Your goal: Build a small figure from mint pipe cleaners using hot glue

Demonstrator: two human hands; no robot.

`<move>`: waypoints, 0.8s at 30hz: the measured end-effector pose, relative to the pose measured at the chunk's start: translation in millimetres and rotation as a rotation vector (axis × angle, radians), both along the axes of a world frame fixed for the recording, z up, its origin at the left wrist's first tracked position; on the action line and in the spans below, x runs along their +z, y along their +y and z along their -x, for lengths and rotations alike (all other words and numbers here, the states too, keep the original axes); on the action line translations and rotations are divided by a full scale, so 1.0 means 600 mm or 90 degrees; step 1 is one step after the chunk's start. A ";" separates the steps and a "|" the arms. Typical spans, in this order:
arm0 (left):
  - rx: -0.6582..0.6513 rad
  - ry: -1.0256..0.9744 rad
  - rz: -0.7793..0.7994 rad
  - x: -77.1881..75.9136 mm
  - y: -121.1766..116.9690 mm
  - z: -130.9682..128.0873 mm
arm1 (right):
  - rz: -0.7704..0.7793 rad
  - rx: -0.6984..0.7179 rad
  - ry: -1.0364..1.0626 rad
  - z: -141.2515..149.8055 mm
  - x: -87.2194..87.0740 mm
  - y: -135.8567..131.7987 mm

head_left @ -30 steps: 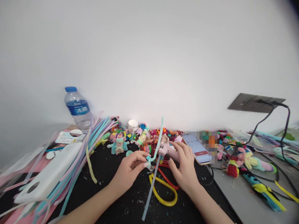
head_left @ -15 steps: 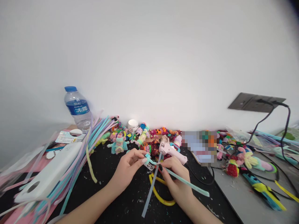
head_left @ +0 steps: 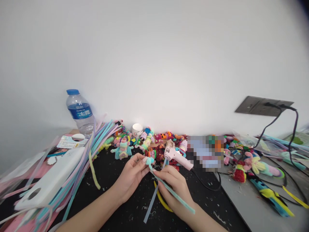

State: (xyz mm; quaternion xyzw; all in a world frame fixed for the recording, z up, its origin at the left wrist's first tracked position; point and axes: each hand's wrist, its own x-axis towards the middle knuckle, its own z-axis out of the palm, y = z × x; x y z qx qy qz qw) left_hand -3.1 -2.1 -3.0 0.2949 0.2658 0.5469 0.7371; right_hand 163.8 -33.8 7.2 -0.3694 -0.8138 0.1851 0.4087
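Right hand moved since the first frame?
Yes. Judged against the wall socket, the right hand has shifted left and toward the person, and now grips the turquoise stem.

The glue gun point(head_left: 180, 158) lies just behind the right hand point(head_left: 175, 185).

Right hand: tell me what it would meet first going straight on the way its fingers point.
Probably the left hand, which pinches a small teal piece just ahead of the right hand; one view leaves the depth unsure.
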 end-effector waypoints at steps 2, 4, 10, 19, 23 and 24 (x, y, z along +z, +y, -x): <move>-0.002 -0.007 -0.003 0.000 -0.001 -0.001 | -0.009 0.000 -0.028 0.002 -0.001 0.001; -0.007 -0.009 -0.007 -0.001 -0.002 -0.001 | -0.015 -0.004 -0.061 0.004 -0.003 0.002; -0.006 0.021 -0.020 0.001 -0.005 -0.003 | -0.005 -0.030 -0.108 0.007 -0.006 0.002; -0.002 0.216 -0.077 0.009 -0.003 0.003 | 0.063 -0.125 0.059 -0.005 0.000 0.008; -0.052 0.298 -0.178 0.005 -0.002 0.007 | 0.118 -0.168 0.098 -0.012 -0.002 0.012; -0.058 0.324 -0.203 0.004 -0.003 0.007 | 0.124 -0.170 0.105 -0.013 -0.002 0.014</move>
